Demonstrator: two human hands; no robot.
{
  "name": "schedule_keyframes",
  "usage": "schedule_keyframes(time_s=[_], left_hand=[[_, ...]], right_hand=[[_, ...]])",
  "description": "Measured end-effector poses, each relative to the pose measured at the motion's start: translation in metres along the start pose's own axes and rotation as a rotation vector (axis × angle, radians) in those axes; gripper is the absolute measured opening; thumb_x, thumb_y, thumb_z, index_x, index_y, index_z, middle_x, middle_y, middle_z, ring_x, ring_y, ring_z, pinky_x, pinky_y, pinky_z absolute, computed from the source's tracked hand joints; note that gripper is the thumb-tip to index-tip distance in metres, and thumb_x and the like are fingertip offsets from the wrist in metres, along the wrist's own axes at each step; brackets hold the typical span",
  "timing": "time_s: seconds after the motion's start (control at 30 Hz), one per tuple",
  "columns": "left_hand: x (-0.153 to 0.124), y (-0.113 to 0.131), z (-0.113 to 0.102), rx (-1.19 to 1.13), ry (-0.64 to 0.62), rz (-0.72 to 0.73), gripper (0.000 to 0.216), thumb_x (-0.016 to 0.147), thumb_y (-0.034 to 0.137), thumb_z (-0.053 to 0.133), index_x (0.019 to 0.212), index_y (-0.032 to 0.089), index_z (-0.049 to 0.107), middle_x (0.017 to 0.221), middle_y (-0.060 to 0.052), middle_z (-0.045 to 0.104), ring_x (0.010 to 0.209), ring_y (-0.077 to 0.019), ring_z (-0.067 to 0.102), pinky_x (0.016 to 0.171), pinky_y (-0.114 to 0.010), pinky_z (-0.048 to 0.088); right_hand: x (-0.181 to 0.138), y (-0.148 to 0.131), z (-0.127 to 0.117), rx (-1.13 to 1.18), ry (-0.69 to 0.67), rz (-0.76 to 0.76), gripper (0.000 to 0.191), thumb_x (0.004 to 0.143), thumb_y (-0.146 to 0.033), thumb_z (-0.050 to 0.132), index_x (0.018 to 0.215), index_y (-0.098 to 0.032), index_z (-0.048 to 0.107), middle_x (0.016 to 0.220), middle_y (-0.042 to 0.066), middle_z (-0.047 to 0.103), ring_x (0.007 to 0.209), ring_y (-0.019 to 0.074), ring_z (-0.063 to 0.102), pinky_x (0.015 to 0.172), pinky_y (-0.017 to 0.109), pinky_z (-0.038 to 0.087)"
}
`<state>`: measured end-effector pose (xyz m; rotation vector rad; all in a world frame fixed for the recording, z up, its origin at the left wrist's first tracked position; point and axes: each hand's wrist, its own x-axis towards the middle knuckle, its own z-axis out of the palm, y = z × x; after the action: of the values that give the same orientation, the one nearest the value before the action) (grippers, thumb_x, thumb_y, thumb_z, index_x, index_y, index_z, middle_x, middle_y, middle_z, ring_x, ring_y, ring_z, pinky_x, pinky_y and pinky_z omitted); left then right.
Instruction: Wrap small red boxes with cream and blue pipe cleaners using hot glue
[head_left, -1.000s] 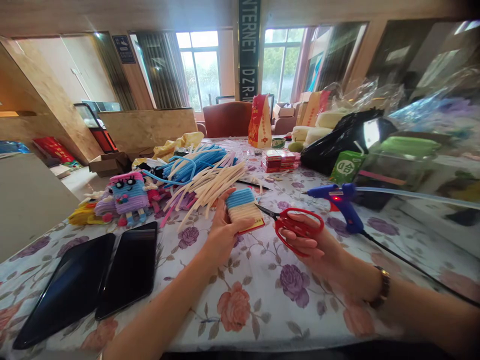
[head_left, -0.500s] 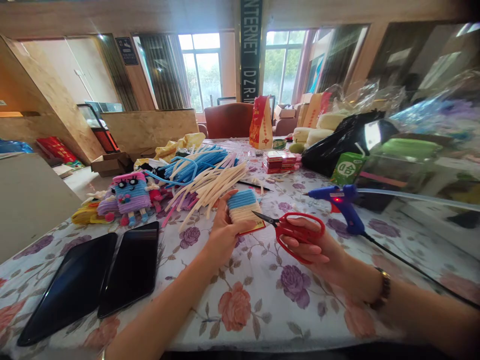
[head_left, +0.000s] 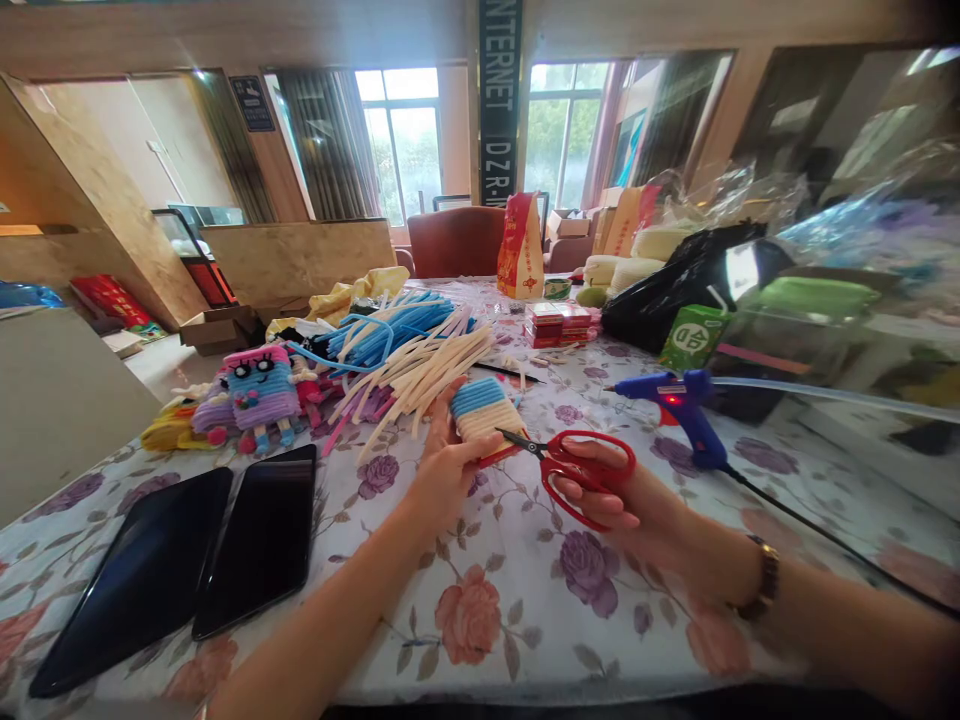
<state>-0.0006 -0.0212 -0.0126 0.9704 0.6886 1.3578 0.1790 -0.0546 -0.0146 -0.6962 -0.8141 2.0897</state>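
My left hand [head_left: 444,462] grips a small box [head_left: 486,414] wrapped in rows of fuzzy strips, blue at the top and cream below. A bit of its red and yellow surface shows at the lower edge. My right hand [head_left: 611,490] holds red-handled scissors [head_left: 589,462], my fingers through the loops. The dark blades point left and reach the box's lower right edge, close to my left thumb. Whether a strip lies between the blades I cannot tell. Beyond the box lies a pile of cream fuzzy sticks [head_left: 435,365], beside blue fuzzy sticks [head_left: 394,325].
A blue glue gun [head_left: 686,405] with a lit red light stands at the right, its cable trailing toward me. Two black trays [head_left: 259,545] lie at left, below a fuzzy doll [head_left: 262,390]. Red small boxes [head_left: 559,325], a green drink carton [head_left: 694,335] and a black bag [head_left: 675,285] stand farther back.
My right hand has moved the scissors slightly left, bringing the blade tips onto the box's lower right edge. The box has tilted a little in my left hand.
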Motion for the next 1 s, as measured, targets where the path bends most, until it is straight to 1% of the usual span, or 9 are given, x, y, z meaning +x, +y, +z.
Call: schedule_keyframes(time_s=[0.13, 0.27, 0.43, 0.5, 0.6, 0.67, 0.77, 0.9, 1.0], left_hand=[[0.003, -0.003, -0.002, 0.012, 0.065, 0.014, 0.081, 0.062, 0.01, 0.072, 0.132, 0.032, 0.039, 0.107, -0.001, 0.063, 0.093, -0.0153, 0.062, 0.084, -0.028, 0.049], [0.005, -0.007, -0.002, 0.112, 0.107, 0.022, 0.065, 0.07, 0.023, 0.07, 0.129, 0.028, 0.044, 0.107, -0.003, 0.061, 0.109, -0.0188, 0.055, 0.096, -0.031, 0.042], [0.002, -0.008, -0.003, 0.452, 0.314, 0.195, 0.042, 0.067, 0.03, 0.073, 0.107, 0.027, 0.063, 0.137, -0.003, 0.039, 0.139, -0.0242, 0.016, 0.114, -0.034, 0.01], [-0.001, -0.007, -0.003, 0.563, 0.307, 0.318, 0.038, 0.068, 0.032, 0.072, 0.104, 0.026, 0.064, 0.141, -0.003, 0.036, 0.141, -0.0245, 0.011, 0.115, -0.036, 0.004], [-0.004, -0.008, 0.0, 0.59, 0.151, 0.332, 0.038, 0.074, 0.037, 0.067, 0.11, 0.026, 0.062, 0.13, -0.006, 0.05, 0.134, -0.0251, 0.03, 0.113, -0.039, 0.015], [-0.005, -0.009, 0.003, 0.478, 0.036, 0.195, 0.046, 0.076, 0.042, 0.064, 0.118, 0.025, 0.057, 0.118, -0.008, 0.06, 0.121, -0.0248, 0.047, 0.106, -0.039, 0.03], [-0.005, -0.007, 0.006, 0.29, -0.075, 0.044, 0.052, 0.076, 0.048, 0.062, 0.12, 0.022, 0.055, 0.103, -0.006, 0.066, 0.102, -0.0211, 0.06, 0.094, -0.034, 0.043], [-0.002, -0.001, 0.006, 0.185, -0.081, 0.008, 0.037, 0.072, 0.046, 0.066, 0.095, 0.018, 0.067, 0.081, -0.002, 0.068, 0.079, -0.0161, 0.066, 0.075, -0.026, 0.05], [0.0, 0.005, 0.007, 0.096, 0.002, 0.025, 0.027, 0.068, 0.041, 0.072, 0.076, 0.015, 0.067, 0.073, -0.001, 0.067, 0.07, -0.0127, 0.066, 0.069, -0.022, 0.051]], right_hand=[[0.001, 0.002, 0.003, -0.038, 0.007, -0.047, 0.033, 0.075, -0.035, 0.063, 0.053, -0.012, 0.055, 0.041, -0.004, 0.049, 0.029, 0.0, 0.034, 0.026, 0.009, 0.025], [0.003, 0.005, 0.002, -0.027, 0.017, -0.15, 0.024, 0.074, -0.035, 0.067, 0.065, -0.013, 0.061, 0.057, -0.002, 0.06, 0.038, 0.002, 0.047, 0.034, 0.01, 0.036], [0.007, 0.006, -0.007, -0.086, 0.013, -0.221, 0.025, 0.076, -0.04, 0.067, 0.083, -0.016, 0.065, 0.08, 0.002, 0.07, 0.051, 0.0052, 0.058, 0.046, 0.015, 0.047], [0.007, 0.005, -0.009, -0.107, 0.012, -0.223, 0.025, 0.077, -0.041, 0.066, 0.086, -0.017, 0.065, 0.085, 0.003, 0.071, 0.054, 0.0059, 0.06, 0.049, 0.016, 0.048], [0.008, 0.001, -0.009, -0.13, -0.025, -0.197, 0.027, 0.077, -0.041, 0.066, 0.091, -0.017, 0.066, 0.084, 0.004, 0.072, 0.057, 0.0071, 0.062, 0.052, 0.015, 0.05], [0.008, -0.002, -0.006, -0.145, -0.066, -0.168, 0.025, 0.079, -0.039, 0.064, 0.092, -0.017, 0.066, 0.083, 0.004, 0.073, 0.057, 0.0072, 0.062, 0.052, 0.015, 0.05], [0.01, -0.011, 0.003, -0.168, -0.105, -0.114, 0.018, 0.087, -0.03, 0.054, 0.091, -0.017, 0.065, 0.081, 0.005, 0.073, 0.051, 0.0065, 0.06, 0.05, 0.015, 0.049], [0.016, -0.023, 0.016, -0.161, -0.073, -0.046, 0.024, 0.091, -0.019, 0.042, 0.094, -0.012, 0.064, 0.08, 0.01, 0.073, 0.05, 0.0067, 0.06, 0.046, 0.014, 0.047], [0.024, -0.028, 0.019, -0.135, 0.03, -0.046, 0.023, 0.09, -0.018, 0.043, 0.09, -0.01, 0.065, 0.077, 0.011, 0.072, 0.062, 0.0111, 0.067, 0.055, 0.018, 0.052]])
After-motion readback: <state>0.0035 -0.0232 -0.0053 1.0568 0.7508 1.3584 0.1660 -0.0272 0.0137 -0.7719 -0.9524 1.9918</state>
